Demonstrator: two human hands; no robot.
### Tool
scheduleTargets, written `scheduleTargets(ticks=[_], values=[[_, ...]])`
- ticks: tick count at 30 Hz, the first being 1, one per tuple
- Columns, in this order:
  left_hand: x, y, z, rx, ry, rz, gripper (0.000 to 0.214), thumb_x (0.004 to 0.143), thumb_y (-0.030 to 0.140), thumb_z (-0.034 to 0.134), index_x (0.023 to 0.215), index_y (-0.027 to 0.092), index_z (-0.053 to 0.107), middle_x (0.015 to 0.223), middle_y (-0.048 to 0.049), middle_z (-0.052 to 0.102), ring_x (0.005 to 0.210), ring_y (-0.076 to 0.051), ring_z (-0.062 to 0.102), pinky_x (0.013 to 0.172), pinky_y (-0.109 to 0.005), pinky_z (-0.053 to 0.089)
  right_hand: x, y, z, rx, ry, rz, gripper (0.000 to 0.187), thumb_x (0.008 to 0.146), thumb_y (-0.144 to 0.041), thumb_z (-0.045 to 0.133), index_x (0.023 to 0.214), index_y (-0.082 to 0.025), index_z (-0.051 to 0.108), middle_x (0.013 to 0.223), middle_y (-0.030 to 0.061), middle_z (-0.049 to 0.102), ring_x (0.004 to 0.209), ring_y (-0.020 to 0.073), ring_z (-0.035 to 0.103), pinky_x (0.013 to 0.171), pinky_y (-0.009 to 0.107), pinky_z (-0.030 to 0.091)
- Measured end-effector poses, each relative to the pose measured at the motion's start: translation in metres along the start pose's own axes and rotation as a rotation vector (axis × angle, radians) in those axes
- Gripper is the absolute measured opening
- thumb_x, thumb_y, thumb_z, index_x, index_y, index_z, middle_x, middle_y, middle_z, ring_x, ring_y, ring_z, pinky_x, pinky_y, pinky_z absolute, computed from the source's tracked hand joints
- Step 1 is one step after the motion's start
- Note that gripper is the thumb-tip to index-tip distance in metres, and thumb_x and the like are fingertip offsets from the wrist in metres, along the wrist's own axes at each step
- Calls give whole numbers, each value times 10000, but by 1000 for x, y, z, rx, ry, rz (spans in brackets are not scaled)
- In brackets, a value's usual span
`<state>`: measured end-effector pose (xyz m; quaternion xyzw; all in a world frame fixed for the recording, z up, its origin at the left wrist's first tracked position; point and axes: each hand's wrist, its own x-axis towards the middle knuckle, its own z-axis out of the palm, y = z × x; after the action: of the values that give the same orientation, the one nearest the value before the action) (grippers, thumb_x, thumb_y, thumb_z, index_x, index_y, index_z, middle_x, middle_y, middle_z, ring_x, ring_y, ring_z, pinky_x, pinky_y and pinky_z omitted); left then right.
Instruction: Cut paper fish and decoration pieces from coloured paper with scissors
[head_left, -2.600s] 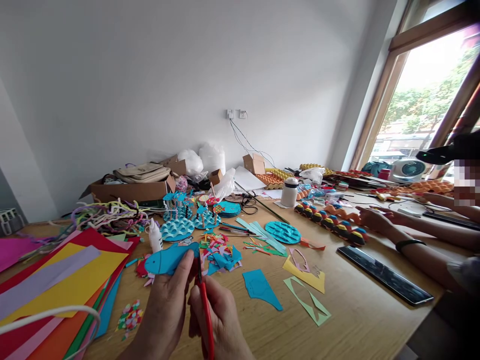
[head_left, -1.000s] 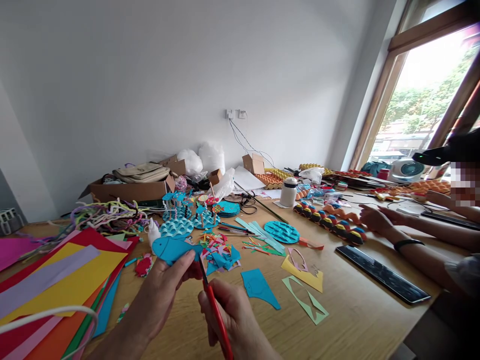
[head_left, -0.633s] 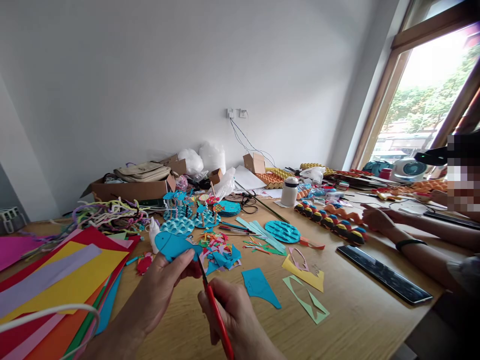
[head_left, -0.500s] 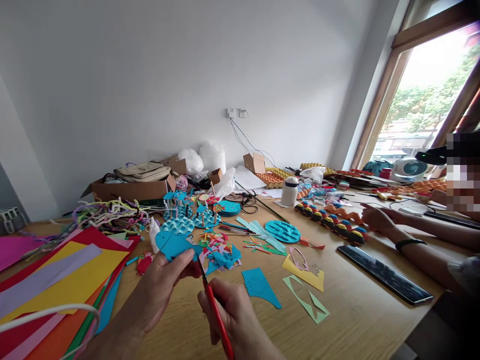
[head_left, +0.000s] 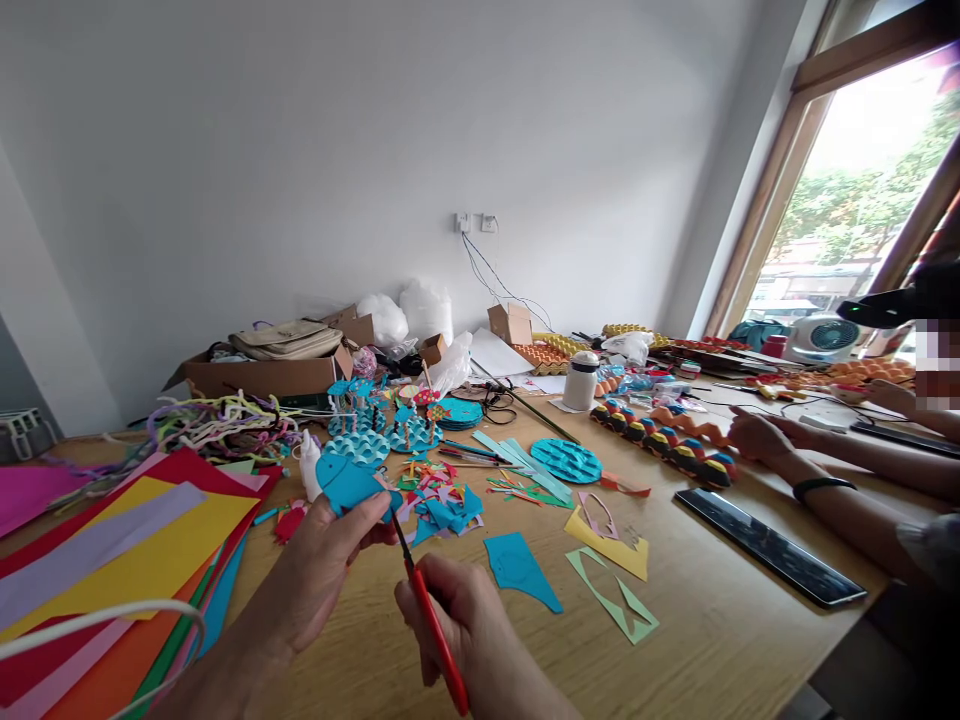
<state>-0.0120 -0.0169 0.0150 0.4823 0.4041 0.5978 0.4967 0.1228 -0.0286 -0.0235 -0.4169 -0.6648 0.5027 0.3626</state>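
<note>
Between the thumb and fingers of my left hand (head_left: pixel 322 560) is a blue paper fish (head_left: pixel 346 482), its head toward the left with a drawn eye and gill line. My right hand (head_left: pixel 465 610) is closed around red-handled scissors (head_left: pixel 435 630). Their dark blades reach up to the tail end of the fish, beside my left fingertips; how far they are apart is hard to see. Behind the hands lies a heap of colourful paper scraps (head_left: pixel 442 500). To the right rests a blue paper offcut (head_left: pixel 523 570) with a drawn outline.
Coloured paper sheets (head_left: pixel 135 560) cover the left side, with a white cable (head_left: pixel 135 607) across them. A white glue bottle (head_left: pixel 309 465) stands behind the fish. Rightward are a blue disc (head_left: pixel 566 461), a painted egg-carton strip (head_left: pixel 667 445), a dark tablet-like slab (head_left: pixel 769 545) and another person's hands (head_left: pixel 761 435).
The blue fish has tilted and shifted slightly, its head now a little lower beside the glue bottle. The scissors stay at its tail. My view has moved very slightly.
</note>
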Motion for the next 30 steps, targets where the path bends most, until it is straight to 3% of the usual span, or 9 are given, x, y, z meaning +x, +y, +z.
scheduleTargets(ticks=[8, 17, 19, 24, 27, 30], values=[[2, 15, -15, -14, -213, -166, 43, 739, 210, 594, 771, 189, 614, 757, 3, 611, 700, -152, 588, 663, -286, 488, -12, 1, -28, -23, -197, 39, 281, 817, -351, 402, 613, -161, 430, 464, -61, 371, 392, 49, 417, 379, 134, 300], [4, 13, -20, -16, -352, -245, 76, 755, 183, 547, 777, 177, 620, 780, -28, 608, 733, -174, 578, 692, -342, 492, -9, -17, -63, -234, -409, 67, 283, 772, -393, 490, 617, -156, 470, 484, -37, 465, 419, 63, 435, 380, 151, 297], [4, 12, -17, -23, -321, -230, 62, 746, 188, 564, 762, 177, 624, 764, -20, 601, 719, -165, 575, 676, -326, 493, -6, -19, -64, -169, -353, 79, 280, 770, -392, 485, 617, -158, 471, 465, -44, 444, 403, 65, 420, 373, 160, 283], [4, 3, -3, -86, -125, -129, 82, 689, 208, 647, 768, 187, 645, 732, 1, 617, 680, -141, 566, 637, -275, 483, 4, -18, -53, 266, 34, -33, 230, 666, -326, 624, 721, -168, 466, 585, -45, 503, 502, 67, 432, 470, 177, 332], [4, -9, 5, -95, -54, -97, 57, 676, 222, 662, 726, 196, 654, 704, 17, 635, 661, -127, 547, 629, -254, 466, 13, -18, -41, 450, 92, -104, 271, 592, -252, 675, 756, -167, 476, 734, -14, 558, 614, 87, 479, 549, 194, 366], [1, -19, 9, -92, -62, -82, 26, 692, 220, 650, 717, 212, 655, 674, 33, 633, 637, -116, 528, 634, -243, 447, 20, -18, -31, 512, 104, -120, 256, 579, -212, 659, 739, -169, 463, 678, -31, 533, 582, 83, 459, 534, 196, 348]])
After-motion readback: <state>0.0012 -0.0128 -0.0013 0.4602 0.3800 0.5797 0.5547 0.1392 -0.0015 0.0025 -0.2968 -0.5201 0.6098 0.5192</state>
